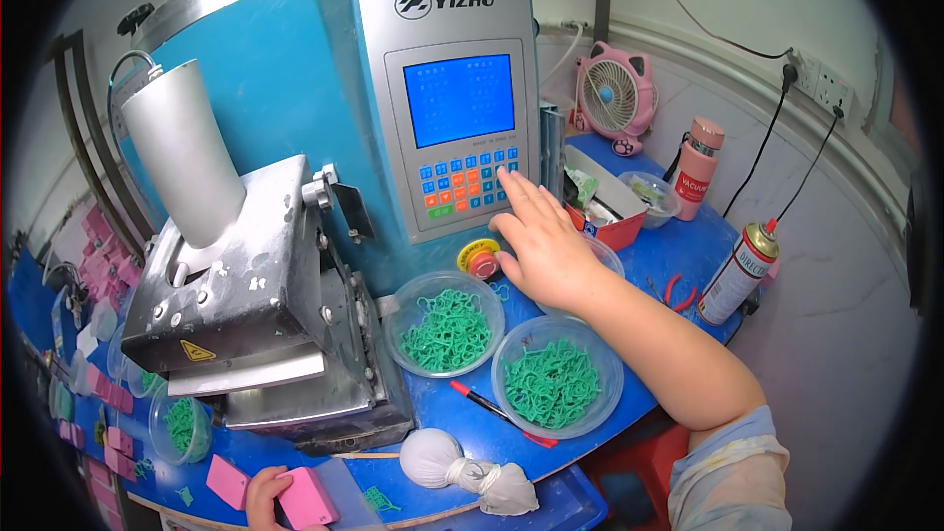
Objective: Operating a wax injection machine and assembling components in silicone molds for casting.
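My right hand (541, 246) reaches up to the keypad (462, 187) of a teal machine, fingers stretched out and spread. A fingertip lies at the keys on the right side, below a lit blue screen (459, 100); whether it presses one I cannot tell. At the lower edge my left hand (265, 500) has its fingers closed on the edge of a pink rectangular block (308, 500). Another pink block (227, 482) lies just left of those fingers. Most of the left hand is cut off by the frame.
Clear tubs of green stringy pieces (447, 329) (556, 383) stand before the machine. A metal press head (236, 285), red emergency button (482, 264), marker (492, 408) and tied white cloth pouch (467, 470) are near. Behind are a spray can (737, 275), pink flask (698, 167) and fan (617, 93).
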### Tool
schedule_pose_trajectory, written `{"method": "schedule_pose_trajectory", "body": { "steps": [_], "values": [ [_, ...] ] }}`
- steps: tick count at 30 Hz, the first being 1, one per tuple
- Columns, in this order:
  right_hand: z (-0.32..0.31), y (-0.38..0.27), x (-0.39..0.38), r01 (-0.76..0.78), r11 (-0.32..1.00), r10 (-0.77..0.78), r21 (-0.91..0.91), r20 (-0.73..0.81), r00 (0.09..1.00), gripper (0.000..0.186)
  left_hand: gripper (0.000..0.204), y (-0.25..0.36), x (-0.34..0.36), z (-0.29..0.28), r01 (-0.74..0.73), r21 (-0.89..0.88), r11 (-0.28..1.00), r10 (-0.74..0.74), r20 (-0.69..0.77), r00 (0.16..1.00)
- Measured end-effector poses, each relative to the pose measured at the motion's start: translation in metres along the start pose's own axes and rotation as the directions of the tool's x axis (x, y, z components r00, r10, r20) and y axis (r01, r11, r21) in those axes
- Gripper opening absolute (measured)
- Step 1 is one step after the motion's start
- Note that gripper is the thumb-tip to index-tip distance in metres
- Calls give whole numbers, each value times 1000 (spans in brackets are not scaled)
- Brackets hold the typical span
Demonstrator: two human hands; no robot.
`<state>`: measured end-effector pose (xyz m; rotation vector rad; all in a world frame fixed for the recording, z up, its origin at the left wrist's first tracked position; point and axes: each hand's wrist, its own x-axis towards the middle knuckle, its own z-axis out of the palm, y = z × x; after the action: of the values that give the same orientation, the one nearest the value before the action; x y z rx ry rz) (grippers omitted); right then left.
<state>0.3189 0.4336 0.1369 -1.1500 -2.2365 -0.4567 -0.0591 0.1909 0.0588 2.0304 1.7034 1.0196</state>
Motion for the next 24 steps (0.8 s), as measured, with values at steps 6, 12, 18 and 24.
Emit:
{"method": "schedule_pose_trajectory", "body": {
  "steps": [6, 12, 18, 24],
  "values": [
    [-5, 1, 14, 19, 1000, -21, -22, -82, 996, 29, 73, 1, 1, 0, 3, 22, 1000, -3, -13, 1000],
    [-7, 2, 19, 50, 977, -70, -206, -91, 993, 20, 74, 2, 1, 0, 30, 35, 999, -30, -3, 1000],
    [-7, 4, 20, 72, 961, -99, -268, -87, 991, 15, 73, 1, -1, 0, 25, 28, 999, -25, -5, 1000],
    [-5, 5, 13, 43, 965, -62, -260, -68, 996, 14, 71, 2, -1, 0, 22, 21, 1000, -22, -10, 1000]
  ]
}}
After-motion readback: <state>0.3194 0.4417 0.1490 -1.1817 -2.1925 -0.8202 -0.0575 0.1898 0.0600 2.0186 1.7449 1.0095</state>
